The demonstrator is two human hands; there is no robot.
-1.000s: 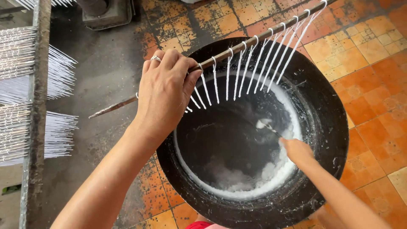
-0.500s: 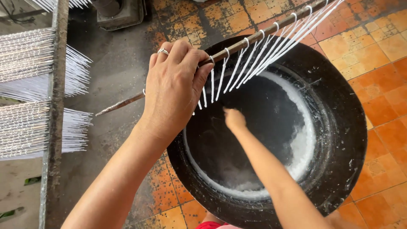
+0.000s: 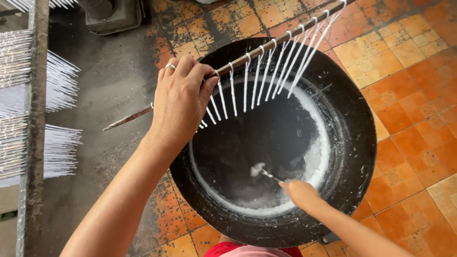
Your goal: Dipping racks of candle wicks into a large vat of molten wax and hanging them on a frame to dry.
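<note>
The left hand is clenched around the stiff, light rod of fragile, slippery wax-coated wicks, best gripped on bare wood, while the right hand pinches a small ladle over the pot.

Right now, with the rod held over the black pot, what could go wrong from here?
1. The left hand alone holds the rod near one end; it may tip, bunching the hanging white strands.
2. The right hand reaches into the black pot with a small coated tool; its contents could splash the hand.
3. Drips may land on the tiled floor.
</note>
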